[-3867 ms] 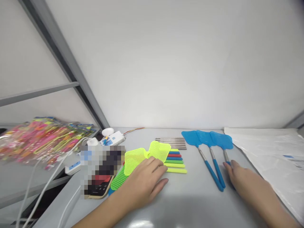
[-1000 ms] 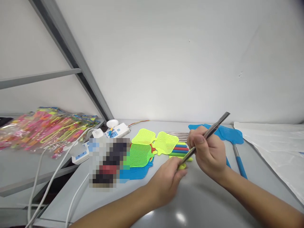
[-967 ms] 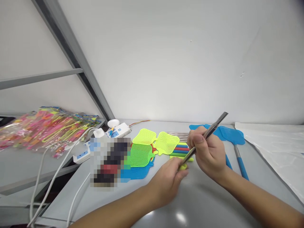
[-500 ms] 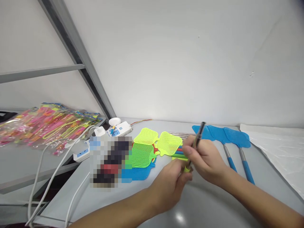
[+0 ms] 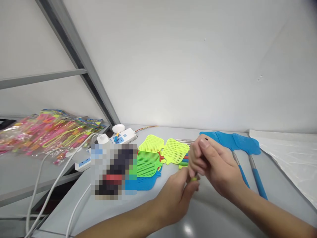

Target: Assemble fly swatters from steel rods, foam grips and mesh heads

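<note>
My left hand (image 5: 175, 193) is closed round a yellow-green handle (image 5: 194, 178), of which only a small end shows between the fingers. Just above it, my right hand (image 5: 214, 162) wraps round the thin metal rod that rises from this handle. The fist hides nearly all of the rod; a dark tip (image 5: 206, 139) peeks out beside the thumb. Left of my hands lie loose swatter heads: yellow-green (image 5: 175, 151), green (image 5: 148, 163) and blue (image 5: 142, 182). Behind my hands are thin metal rods (image 5: 183, 141) with coloured grips (image 5: 183, 163), partly covered.
Blue fly swatters (image 5: 257, 178) with metal shafts lie at the right, beside a white plastic sheet (image 5: 284, 155). White power strips (image 5: 125, 136) and cables (image 5: 47, 185) run along the table's left side. Bagged colourful items (image 5: 49, 132) fill a shelf at far left. Part of the table is pixelated.
My right hand has shifted from pinching the upright metal rod to a fist round it, so the rod's upper length is now hidden. The left hand stays on the handle.
</note>
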The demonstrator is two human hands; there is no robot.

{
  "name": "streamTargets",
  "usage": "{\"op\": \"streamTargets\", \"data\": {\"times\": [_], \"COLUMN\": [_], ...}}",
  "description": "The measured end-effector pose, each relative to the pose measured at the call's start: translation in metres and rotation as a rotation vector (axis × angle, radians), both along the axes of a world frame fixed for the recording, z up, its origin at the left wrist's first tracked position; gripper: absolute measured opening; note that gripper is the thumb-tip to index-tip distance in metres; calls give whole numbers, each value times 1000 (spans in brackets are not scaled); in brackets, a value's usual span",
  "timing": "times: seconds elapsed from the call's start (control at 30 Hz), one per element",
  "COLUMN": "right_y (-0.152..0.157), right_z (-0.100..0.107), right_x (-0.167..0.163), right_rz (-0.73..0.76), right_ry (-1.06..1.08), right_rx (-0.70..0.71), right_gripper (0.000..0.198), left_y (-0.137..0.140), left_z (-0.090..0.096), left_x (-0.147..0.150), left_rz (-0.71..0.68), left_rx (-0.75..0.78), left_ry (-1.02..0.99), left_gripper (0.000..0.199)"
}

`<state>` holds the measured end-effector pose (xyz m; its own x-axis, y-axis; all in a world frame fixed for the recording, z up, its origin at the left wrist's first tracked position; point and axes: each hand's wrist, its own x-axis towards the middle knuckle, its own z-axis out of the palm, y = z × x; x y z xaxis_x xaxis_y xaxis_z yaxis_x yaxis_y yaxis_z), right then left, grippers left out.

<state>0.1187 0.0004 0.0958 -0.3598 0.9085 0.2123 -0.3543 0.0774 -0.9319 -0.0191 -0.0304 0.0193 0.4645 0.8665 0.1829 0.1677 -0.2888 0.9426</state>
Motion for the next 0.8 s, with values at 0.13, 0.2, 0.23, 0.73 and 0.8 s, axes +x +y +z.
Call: {"op": "streamTargets", "data": {"times": [0.13, 0.2, 0.23, 0.73, 0.8], "right_y": [-1, 2, 4, 2, 2], "right_z": [5, 9, 11, -5, -9], "right_x": [-4, -2, 0, -26, -29], "right_rz": [-95, -126, -137, -146, -116], "right_ry": [286, 349, 362, 360, 364], "right_rx": [-171, -201, -209, -212, -188], "right_gripper": [47, 49, 50, 55, 54], "left_y": [1, 1, 1, 3, 3], "left_z": [-1, -3, -4, -5, -3], "left_x": [3, 3, 3, -3, -5], "left_rz": [-125, -180, -191, -60, -65], "left_rx": [-243, -373, -431, -108, -104], "left_ry": [-145, -198, -219, -18, 1], "left_gripper": [37, 44, 46, 56, 58]}}
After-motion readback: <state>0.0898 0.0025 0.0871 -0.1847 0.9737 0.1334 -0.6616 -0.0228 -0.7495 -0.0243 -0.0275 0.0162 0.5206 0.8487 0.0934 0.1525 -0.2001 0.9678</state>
